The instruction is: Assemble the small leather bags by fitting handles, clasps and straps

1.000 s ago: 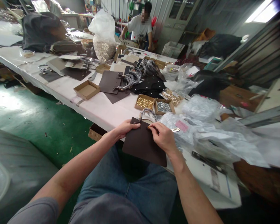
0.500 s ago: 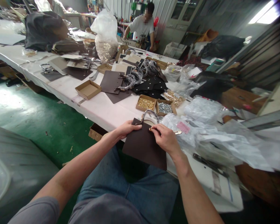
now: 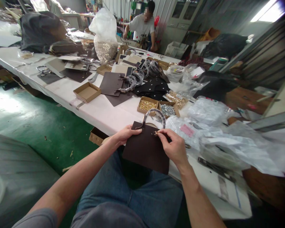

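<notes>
Pinching a small gold piece near the frame's middle, the right hand could drop it if the pinch slips. The left hand holds a brown sheet.

Glare at the upper-right ceiling light and on green floor, stretched, blurry right edge.

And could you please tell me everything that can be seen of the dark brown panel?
The dark brown panel is flat, smooth, roughly rectangular and leather-like. It is tilted over the person's lap, beside the white table. The left hand grips it near its upper left corner, where one end of a curved, plastic-wrapped handle lies. The right hand holds a small gold-coloured piece at the upper right; whether that hand touches the panel is unclear.
</notes>
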The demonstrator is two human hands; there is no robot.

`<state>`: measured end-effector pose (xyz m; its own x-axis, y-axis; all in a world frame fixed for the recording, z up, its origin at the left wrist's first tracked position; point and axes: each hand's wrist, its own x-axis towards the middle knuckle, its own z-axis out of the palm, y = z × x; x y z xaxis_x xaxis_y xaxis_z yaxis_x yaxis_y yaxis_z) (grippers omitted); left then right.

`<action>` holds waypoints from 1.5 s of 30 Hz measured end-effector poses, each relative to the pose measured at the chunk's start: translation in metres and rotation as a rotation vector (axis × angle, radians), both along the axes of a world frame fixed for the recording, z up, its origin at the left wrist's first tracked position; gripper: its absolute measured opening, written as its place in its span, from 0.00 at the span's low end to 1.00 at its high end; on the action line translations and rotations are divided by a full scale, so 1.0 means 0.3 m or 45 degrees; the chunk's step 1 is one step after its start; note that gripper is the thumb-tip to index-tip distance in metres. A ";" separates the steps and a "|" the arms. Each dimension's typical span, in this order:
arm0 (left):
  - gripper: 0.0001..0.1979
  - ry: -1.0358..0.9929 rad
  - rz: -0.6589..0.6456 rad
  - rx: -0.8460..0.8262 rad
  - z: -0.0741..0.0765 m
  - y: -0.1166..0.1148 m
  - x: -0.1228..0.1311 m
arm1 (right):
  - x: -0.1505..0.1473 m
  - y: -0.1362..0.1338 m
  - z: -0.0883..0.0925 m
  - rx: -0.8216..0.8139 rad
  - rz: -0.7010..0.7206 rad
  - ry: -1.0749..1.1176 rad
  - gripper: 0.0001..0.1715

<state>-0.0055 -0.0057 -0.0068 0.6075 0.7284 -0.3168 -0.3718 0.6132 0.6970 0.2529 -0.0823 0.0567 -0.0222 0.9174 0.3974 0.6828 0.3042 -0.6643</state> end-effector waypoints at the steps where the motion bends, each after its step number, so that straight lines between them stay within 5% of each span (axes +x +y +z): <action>1: 0.29 -0.005 0.001 -0.007 -0.003 0.001 0.000 | 0.000 0.002 0.001 0.003 -0.011 0.008 0.11; 12: 0.26 0.004 -0.033 -0.114 -0.010 0.014 -0.011 | 0.011 0.023 -0.025 -0.135 -0.123 0.245 0.16; 30: 0.28 0.050 0.009 -0.077 -0.011 0.016 -0.004 | -0.002 0.045 -0.064 -0.227 -0.109 0.104 0.13; 45: 0.29 0.059 0.009 -0.046 -0.021 0.015 -0.002 | -0.052 0.042 -0.035 -0.014 0.005 -0.263 0.11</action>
